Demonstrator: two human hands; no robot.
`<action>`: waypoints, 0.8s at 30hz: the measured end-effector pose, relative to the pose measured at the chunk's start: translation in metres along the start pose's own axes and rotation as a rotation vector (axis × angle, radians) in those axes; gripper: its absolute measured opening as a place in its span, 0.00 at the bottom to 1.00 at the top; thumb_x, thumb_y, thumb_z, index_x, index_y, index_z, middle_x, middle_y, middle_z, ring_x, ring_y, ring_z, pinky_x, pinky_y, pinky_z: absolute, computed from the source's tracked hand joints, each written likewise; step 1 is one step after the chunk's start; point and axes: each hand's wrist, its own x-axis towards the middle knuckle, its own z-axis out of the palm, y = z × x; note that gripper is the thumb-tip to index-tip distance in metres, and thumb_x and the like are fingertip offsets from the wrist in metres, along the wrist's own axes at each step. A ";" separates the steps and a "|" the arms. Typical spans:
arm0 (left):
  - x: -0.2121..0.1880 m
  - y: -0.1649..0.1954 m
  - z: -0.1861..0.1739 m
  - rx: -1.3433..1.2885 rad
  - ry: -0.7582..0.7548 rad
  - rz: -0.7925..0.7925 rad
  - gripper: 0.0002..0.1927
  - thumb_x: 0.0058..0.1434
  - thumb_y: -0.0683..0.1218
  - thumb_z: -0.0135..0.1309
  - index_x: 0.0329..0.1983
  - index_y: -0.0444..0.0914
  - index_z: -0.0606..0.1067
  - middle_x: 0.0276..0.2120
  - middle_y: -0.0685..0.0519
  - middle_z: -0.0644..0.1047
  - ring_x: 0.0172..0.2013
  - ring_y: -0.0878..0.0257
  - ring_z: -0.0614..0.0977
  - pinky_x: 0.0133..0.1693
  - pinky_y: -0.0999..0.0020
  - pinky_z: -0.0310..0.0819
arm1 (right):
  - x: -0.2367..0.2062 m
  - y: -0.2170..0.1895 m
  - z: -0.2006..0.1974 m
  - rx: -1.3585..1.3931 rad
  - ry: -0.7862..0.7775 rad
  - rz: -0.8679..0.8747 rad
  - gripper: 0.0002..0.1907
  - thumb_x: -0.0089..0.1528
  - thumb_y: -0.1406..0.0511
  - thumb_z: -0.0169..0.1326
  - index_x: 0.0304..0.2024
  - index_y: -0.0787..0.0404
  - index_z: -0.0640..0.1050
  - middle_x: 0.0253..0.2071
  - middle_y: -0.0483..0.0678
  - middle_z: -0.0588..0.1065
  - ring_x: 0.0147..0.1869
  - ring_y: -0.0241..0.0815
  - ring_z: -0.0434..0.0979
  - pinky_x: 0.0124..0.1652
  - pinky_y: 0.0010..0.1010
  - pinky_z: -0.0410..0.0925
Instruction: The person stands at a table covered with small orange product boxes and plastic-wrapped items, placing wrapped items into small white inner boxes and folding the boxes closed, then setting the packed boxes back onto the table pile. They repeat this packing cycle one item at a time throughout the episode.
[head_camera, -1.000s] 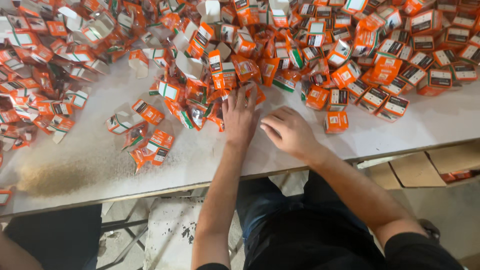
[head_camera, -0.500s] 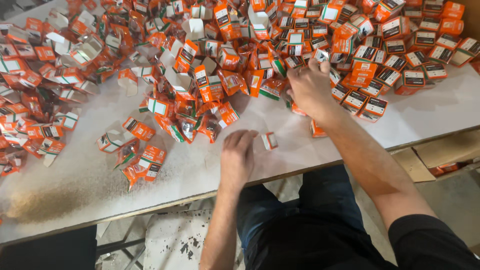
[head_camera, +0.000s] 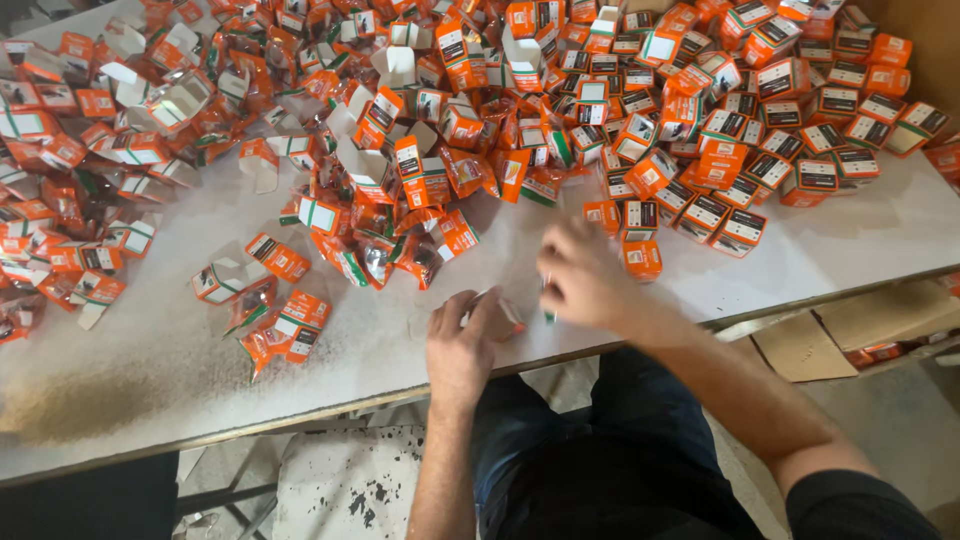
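The left hand (head_camera: 462, 345) curls loosely round a small orange carton (head_camera: 503, 318) at the near table edge, fingers wrapped on its sides; the right hand (head_camera: 585, 278), at two o'clock of it and blurred, pinches a small slip or flap (head_camera: 547, 300), though what exactly I cannot tell; the carton looks light, thin card, easily crushed, so a gentle hold across its flat faces should suit; the heap of cartons (head_camera: 560, 90) spreads from ten to two o'clock over the white table (head_camera: 150, 370).
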 end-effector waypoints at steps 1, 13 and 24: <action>-0.001 -0.002 -0.002 0.010 0.010 -0.011 0.32 0.45 0.32 0.54 0.56 0.44 0.78 0.45 0.47 0.78 0.45 0.49 0.80 0.48 0.54 0.76 | -0.010 -0.011 0.004 0.123 -0.009 0.002 0.14 0.50 0.62 0.63 0.32 0.63 0.73 0.49 0.56 0.70 0.54 0.59 0.71 0.50 0.50 0.65; -0.005 -0.006 0.001 -0.023 0.039 -0.078 0.31 0.48 0.32 0.53 0.57 0.44 0.79 0.48 0.45 0.76 0.47 0.48 0.80 0.49 0.53 0.76 | -0.049 -0.041 0.036 0.222 -0.027 -0.083 0.22 0.51 0.74 0.54 0.50 0.59 0.78 0.52 0.53 0.74 0.58 0.56 0.74 0.57 0.46 0.67; -0.006 0.015 0.020 -0.114 0.040 0.005 0.34 0.48 0.38 0.64 0.61 0.42 0.75 0.46 0.46 0.76 0.46 0.47 0.77 0.48 0.52 0.75 | -0.058 -0.036 0.032 0.598 0.149 0.391 0.15 0.64 0.72 0.50 0.54 0.60 0.76 0.30 0.50 0.75 0.31 0.47 0.76 0.35 0.36 0.70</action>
